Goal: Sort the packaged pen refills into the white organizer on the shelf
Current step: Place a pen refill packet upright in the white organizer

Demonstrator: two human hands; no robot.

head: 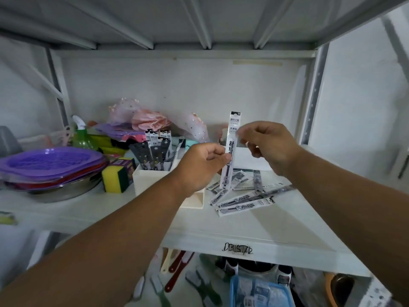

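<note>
I hold one packaged pen refill (232, 138) upright above the shelf. My left hand (202, 162) pinches its middle, and my right hand (265, 145) touches its upper part with the fingertips. The white organizer (150, 182) stands just left of my left hand, with several packaged refills (155, 149) upright in its back compartment; my left wrist hides its front part. Several more refill packs (245, 196) lie scattered flat on the shelf (276, 222) below my right hand.
A yellow-green sponge (117, 176) sits left of the organizer. Purple baskets on a metal bowl (51, 167) fill the left side, with a green spray bottle (81, 136) and pink bags (141, 118) behind. A lower shelf holds brushes and a blue tray (259, 291).
</note>
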